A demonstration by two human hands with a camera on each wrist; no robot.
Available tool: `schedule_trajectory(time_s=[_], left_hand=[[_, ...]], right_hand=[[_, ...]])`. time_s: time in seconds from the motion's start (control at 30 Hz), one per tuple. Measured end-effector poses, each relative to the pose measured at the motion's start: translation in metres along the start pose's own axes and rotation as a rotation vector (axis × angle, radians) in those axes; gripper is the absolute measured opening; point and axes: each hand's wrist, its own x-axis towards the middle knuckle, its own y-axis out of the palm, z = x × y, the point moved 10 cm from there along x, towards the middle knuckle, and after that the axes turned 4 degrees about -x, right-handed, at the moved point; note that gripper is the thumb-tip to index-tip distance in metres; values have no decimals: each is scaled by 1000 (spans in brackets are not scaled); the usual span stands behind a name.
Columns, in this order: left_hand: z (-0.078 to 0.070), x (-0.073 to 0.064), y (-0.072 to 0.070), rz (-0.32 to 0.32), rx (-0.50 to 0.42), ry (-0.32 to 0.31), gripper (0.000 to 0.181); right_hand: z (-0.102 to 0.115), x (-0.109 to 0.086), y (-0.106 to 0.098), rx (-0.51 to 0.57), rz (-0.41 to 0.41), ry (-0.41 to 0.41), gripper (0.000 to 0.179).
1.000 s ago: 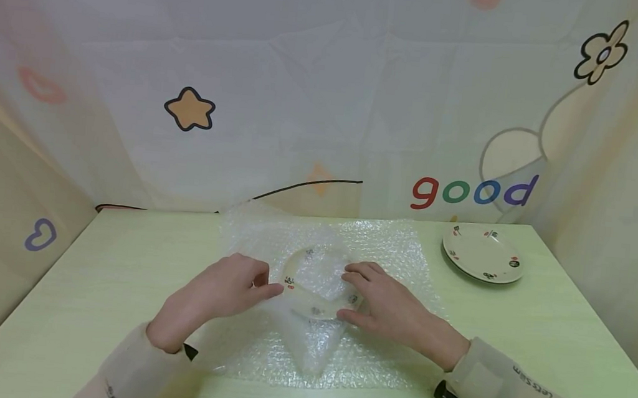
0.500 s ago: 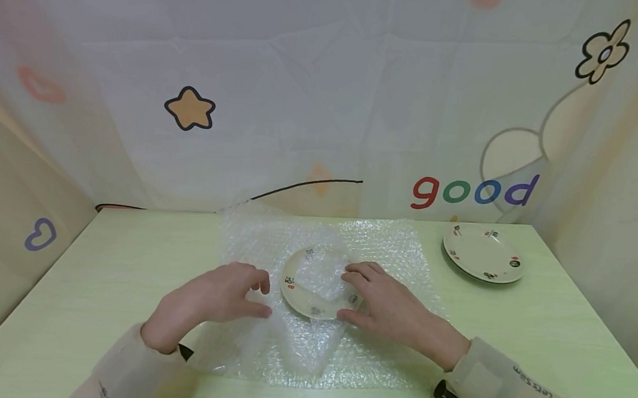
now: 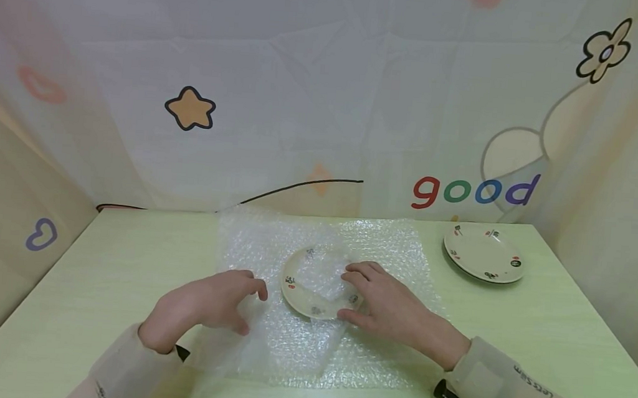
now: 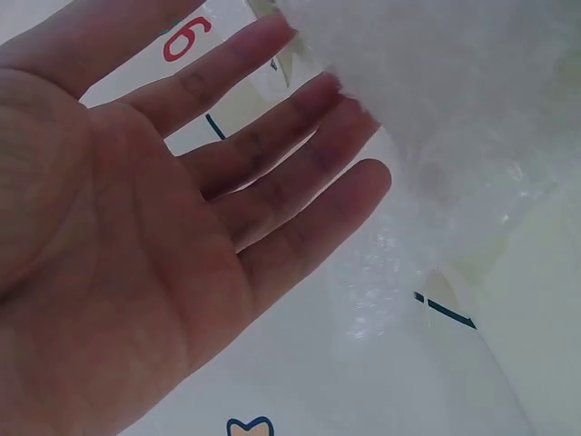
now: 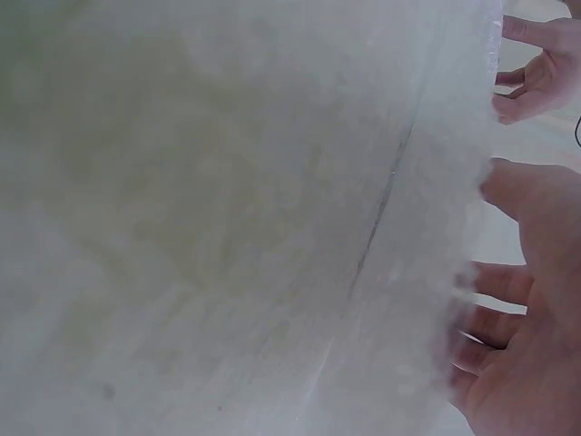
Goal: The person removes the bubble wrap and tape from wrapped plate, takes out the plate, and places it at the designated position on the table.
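A cream plate (image 3: pixel 290 292) with small printed motifs lies on a sheet of bubble wrap (image 3: pixel 388 248) at the middle of the table. A folded flap of the wrap covers its centre and right side; the left rim shows bare. My right hand (image 3: pixel 395 305) rests on the flap at the plate's right edge, thumb and fingers spread. To the left of the plate, my left hand (image 3: pixel 206 306) hovers over the wrap with fingers apart. Its fingertips (image 4: pixel 368 177) appear close to the wrap's edge in the left wrist view; contact is unclear.
More plates of the same print (image 3: pixel 483 254) are stacked at the back right of the pale green table (image 3: pixel 91 300). A printed curtain (image 3: pixel 304 98) hangs behind and along both sides.
My left hand has drawn back from the plate, leftward and toward me, and its thumb and fingers have spread. The flap's near part has settled flatter. My right hand has stayed in place.
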Motion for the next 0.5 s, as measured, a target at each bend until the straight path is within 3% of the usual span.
schedule_trajectory(time_s=[0.5], left_hand=[[4, 2, 6, -19, 1, -12, 55]], right_hand=[[1, 0, -1, 11, -5, -13, 61]])
